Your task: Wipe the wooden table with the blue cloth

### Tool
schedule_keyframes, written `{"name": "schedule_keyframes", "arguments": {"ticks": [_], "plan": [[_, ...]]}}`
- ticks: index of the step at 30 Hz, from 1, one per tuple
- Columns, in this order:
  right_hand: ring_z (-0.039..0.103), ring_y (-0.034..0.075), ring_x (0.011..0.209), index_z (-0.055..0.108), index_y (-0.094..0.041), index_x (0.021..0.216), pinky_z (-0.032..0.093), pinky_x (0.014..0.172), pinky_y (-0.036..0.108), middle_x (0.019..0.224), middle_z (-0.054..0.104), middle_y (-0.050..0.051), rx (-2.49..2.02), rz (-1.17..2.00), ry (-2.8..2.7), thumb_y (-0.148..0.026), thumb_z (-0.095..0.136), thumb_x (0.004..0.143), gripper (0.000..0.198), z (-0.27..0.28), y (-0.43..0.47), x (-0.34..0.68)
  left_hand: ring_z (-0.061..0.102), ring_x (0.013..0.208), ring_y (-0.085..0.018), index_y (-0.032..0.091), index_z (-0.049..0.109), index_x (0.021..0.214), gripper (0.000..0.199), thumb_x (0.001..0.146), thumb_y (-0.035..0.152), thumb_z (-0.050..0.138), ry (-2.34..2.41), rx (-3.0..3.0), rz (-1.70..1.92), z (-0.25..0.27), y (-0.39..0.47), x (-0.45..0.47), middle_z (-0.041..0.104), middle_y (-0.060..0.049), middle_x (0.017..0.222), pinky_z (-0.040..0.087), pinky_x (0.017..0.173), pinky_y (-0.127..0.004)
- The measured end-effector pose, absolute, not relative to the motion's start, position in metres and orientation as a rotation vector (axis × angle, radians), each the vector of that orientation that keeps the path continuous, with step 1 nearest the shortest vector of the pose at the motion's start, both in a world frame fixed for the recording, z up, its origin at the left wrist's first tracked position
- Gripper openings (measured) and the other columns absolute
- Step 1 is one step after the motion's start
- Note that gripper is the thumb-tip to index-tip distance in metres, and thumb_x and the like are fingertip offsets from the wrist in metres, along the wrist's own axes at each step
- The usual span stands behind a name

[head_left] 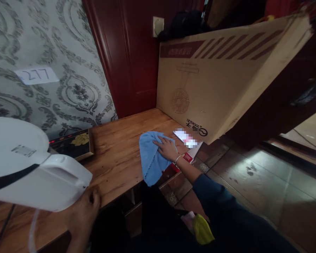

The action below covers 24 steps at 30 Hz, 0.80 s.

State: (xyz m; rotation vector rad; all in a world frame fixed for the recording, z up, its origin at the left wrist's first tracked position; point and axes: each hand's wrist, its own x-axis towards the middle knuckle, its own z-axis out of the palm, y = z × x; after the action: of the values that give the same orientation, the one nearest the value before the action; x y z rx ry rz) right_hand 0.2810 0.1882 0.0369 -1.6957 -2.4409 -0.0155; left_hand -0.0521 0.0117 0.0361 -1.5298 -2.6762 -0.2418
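The right hand (168, 149) lies flat on a blue cloth (152, 158), fingers (159, 142) spread and pressing it to the wooden bench (116, 154); the cloth's near part droops over the bench edge. The left hand (83, 211) grips the underside of a white appliance (28, 165) lifted off the bench, fingers curled around its rim. Held one-handed and low, that appliance looks liable to tip or slip. The hanging cloth could slide off if the pressure eases. Just beyond the right fingers lie a paper (187, 138) and a red booklet (188, 157), which a sweep might push off. A large cardboard box (221, 80) leans behind them, limiting reach. A dark framed tray (73, 144) sits beside the appliance.
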Motion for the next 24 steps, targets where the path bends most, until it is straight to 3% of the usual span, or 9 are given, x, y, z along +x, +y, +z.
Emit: {"name": "schedule_keyframes", "arguments": {"ticks": [10, 16, 20, 24], "plan": [[0.04, 0.032, 0.127, 0.044, -0.037, 0.14, 0.035, 0.097, 0.048, 0.152, 0.037, 0.006, -1.936, -0.122, -2.146, -0.026, 0.042, 0.093, 0.049, 0.022, 0.137, 0.303, 0.059, 0.06, -0.024, 0.02, 0.067, 0.113, 0.049, 0.091, 0.048, 0.033, -2.664, -1.52, -0.264, 0.033, 0.012, -0.054, 0.069, -0.01, 0.073, 0.035, 0.051, -0.029], [0.053, 0.027, 0.112, 0.06, -0.025, 0.128, 0.042, 0.097, 0.045, 0.131, 0.059, 0.01, -1.614, 0.18, -2.133, -0.012, 0.038, 0.087, 0.048, 0.022, 0.097, 0.317, 0.062, 0.067, -0.024, 0.02, 0.068, 0.111, 0.043, 0.091, 0.044, 0.038, -2.608, -1.61, -0.404, 0.027, 0.011, -0.056, 0.072, -0.01, 0.084, 0.034, 0.054, -0.028], [0.062, 0.024, 0.106, 0.063, -0.021, 0.123, 0.048, 0.093, 0.041, 0.117, 0.069, 0.007, -1.313, 0.484, -1.987, -0.023, 0.038, 0.087, 0.044, 0.037, 0.095, 0.321, 0.065, 0.08, -0.023, 0.017, 0.068, 0.109, 0.04, 0.092, 0.036, 0.038, -2.491, -1.675, -0.534, 0.019, 0.005, -0.056, 0.072, -0.01, 0.094, 0.037, 0.063, -0.028], [0.057, 0.025, 0.118, 0.059, -0.026, 0.127, 0.044, 0.101, 0.044, 0.126, 0.064, 0.005, -1.17, 0.281, -1.859, -0.032, 0.041, 0.09, 0.043, 0.077, 0.107, 0.31, 0.065, 0.081, -0.021, 0.016, 0.069, 0.105, 0.036, 0.092, 0.032, 0.04, -2.473, -1.693, -0.565, 0.016, 0.0, -0.054, 0.073, -0.01, 0.094, 0.039, 0.067, -0.028]]}}
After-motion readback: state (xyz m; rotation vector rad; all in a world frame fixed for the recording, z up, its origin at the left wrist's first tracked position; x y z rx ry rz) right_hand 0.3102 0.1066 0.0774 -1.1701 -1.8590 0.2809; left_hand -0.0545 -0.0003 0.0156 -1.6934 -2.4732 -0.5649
